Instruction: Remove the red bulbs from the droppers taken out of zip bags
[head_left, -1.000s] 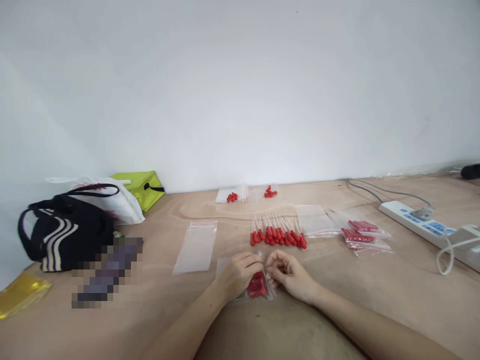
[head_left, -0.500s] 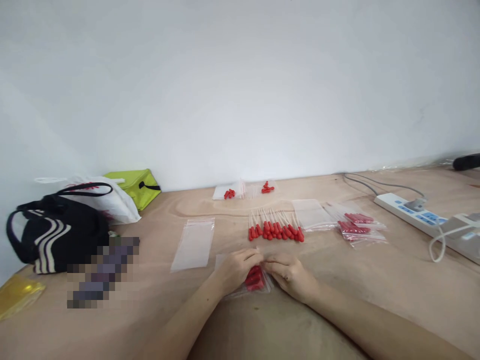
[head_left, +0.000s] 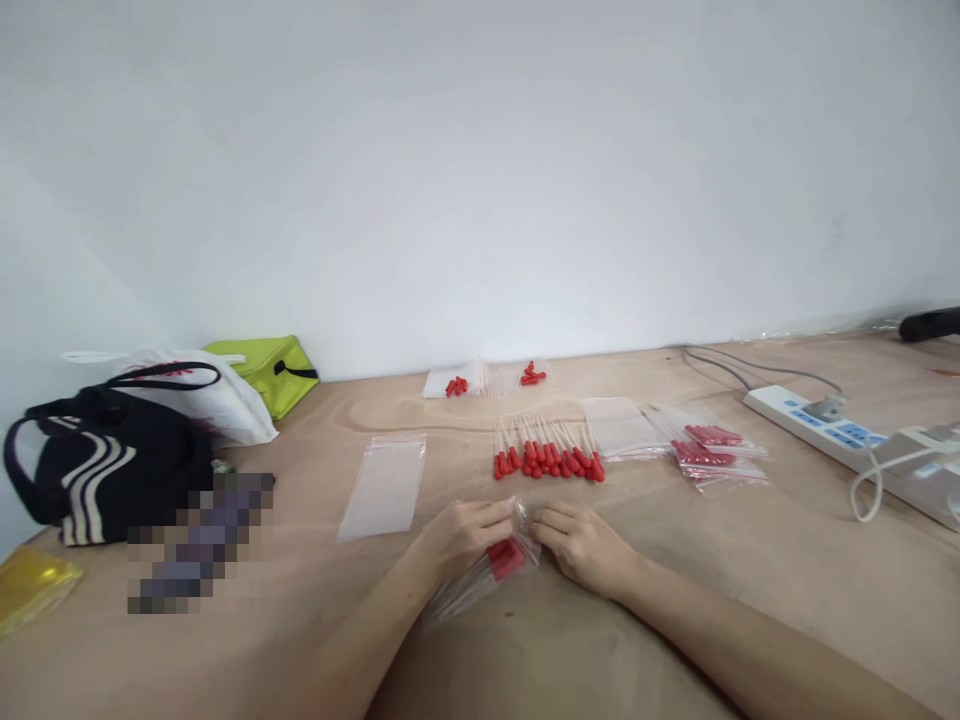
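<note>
Between fingers (head_left: 491,518), bag (head_left: 484,576) (stems near-left)

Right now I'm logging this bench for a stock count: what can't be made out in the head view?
Head view:
Clear plastic zip bag of red-capped sticks: its mouth is hidden by the left hand and right hand pinching it; sticks too small to count.
Item beside the black striped handbag: pixelated blur.
Yellow flat packet: cut by the left edge.
Black object, far right: cut by the right edge.
</note>
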